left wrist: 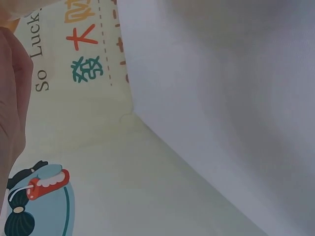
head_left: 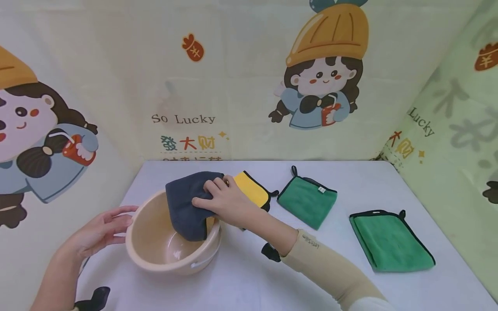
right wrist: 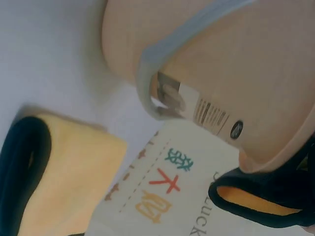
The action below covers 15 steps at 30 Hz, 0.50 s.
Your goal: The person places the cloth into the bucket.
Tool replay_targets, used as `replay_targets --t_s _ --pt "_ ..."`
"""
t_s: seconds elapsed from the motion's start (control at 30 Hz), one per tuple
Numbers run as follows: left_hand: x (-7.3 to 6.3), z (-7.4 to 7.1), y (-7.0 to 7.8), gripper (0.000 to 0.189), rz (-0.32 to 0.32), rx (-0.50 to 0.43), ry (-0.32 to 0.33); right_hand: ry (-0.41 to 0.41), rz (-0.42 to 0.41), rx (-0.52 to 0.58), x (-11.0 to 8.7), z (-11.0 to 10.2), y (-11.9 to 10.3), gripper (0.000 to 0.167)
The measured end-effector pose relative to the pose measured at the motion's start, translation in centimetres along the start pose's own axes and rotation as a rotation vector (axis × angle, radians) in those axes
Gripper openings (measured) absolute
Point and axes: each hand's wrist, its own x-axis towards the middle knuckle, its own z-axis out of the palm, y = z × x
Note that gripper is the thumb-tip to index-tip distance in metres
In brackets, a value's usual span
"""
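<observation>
A dark grey-blue cloth (head_left: pixel 186 203) hangs over the far right rim of a beige bucket (head_left: pixel 145 242), its lower part down inside. My right hand (head_left: pixel 227 201) grips the cloth by its upper right part, fingers bent over it. In the right wrist view a fold of this cloth (right wrist: pixel 261 221) has a yellow inner side. My left hand (head_left: pixel 103 231) touches the bucket's left side at the rim with its fingers extended. Only some of its fingers (left wrist: pixel 12 98) show at the edge of the left wrist view.
Just right of the bucket lies a folded yellow cloth (head_left: pixel 253 190) with black edging. Two green cloths, one at the back (head_left: pixel 307 201) and one at the right (head_left: pixel 393 242), lie on the white table (head_left: pixel 311 268). The bucket's pale handle (right wrist: pixel 192 32) hangs down its side.
</observation>
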Motion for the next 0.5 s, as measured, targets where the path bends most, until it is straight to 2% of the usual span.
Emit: replay_targets --t_s 0.13,0.27,0.5 --pt "0.0 0.1 0.0 0.033 0.005 0.020 0.011 0.022 -0.061 -0.010 0.9 0.3 -0.9 0.032" --pt "0.1 0.1 0.1 0.032 0.005 0.020 -0.001 0.017 -0.074 -0.031 1.4 0.3 -1.6 0.032" --pt "-0.2 0.1 0.0 0.031 -0.002 0.006 0.010 -0.053 -0.111 -0.026 2.7 0.3 -3.3 0.037"
